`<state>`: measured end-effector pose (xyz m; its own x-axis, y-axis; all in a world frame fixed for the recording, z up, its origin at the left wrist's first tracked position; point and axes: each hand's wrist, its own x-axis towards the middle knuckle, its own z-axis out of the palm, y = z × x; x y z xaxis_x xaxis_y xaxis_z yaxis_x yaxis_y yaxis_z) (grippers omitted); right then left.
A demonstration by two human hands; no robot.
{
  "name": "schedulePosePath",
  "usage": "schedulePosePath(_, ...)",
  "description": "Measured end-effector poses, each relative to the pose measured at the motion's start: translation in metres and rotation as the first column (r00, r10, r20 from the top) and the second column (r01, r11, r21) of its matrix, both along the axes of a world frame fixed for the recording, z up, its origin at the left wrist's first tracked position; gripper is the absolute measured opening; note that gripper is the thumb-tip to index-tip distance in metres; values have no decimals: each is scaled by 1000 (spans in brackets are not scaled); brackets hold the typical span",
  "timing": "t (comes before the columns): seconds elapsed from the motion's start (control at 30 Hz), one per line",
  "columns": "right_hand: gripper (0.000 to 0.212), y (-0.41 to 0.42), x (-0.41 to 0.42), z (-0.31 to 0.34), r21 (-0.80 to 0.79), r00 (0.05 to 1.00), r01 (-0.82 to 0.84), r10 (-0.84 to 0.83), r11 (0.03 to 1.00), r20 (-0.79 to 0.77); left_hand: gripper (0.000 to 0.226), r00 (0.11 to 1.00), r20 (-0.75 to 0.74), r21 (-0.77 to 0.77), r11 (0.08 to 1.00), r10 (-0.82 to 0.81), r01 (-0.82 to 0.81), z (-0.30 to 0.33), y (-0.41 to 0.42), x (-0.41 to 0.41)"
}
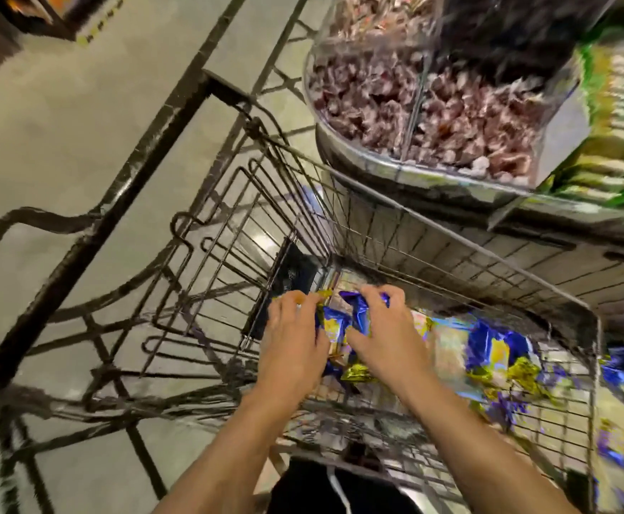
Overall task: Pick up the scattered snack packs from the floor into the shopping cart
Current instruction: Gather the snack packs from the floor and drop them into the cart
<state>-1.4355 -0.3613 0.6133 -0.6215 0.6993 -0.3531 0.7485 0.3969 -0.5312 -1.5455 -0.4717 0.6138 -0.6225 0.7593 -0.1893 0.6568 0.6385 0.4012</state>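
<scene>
A wire shopping cart [462, 250] fills the middle of the head view, seen from above. Both my hands reach down into its basket. My left hand [295, 339] and my right hand [384, 328] together grip a bunch of blue and gold snack packs [344, 320] held between them, fingers curled over the wrappers. More blue and gold snack packs [488, 350] lie on the cart's bottom to the right. Several more packs [622, 372] show through the wire at the far right, blurred; whether they lie on the floor I cannot tell.
A display stand with clear bins of wrapped sweets [414, 105] stands close behind the cart at the upper right, with green packets [614, 116] beside it. The cart's folded child seat and handle [117, 194] lie to the left over a grey floor [43, 105].
</scene>
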Motion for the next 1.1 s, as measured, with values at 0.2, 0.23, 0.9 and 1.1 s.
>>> schedulePosePath(0.2, 61, 10, -26, -91, -56, 990, 85, -78, 995, 116, 52, 989, 96, -103, 987, -115, 125, -100, 34, -35)
schedulePosePath(0.23, 59, 10, -29, -103, -49, 987, 88, -81, 995, 137, 53, 985, 98, -105, 983, -139, 149, -114, 35, -39)
schedulePosePath(0.9, 62, 4, -54, -211, 14, 940, 172, -168, 985, 297, 53, 957, 99, -198, 937, -273, 288, -221, 45, -50)
schedulePosePath(1.1, 64, 6, -47, -169, -16, 939, 194, -181, 981, 292, 42, 975, 48, -70, 973, -218, 221, -177, 42, -56)
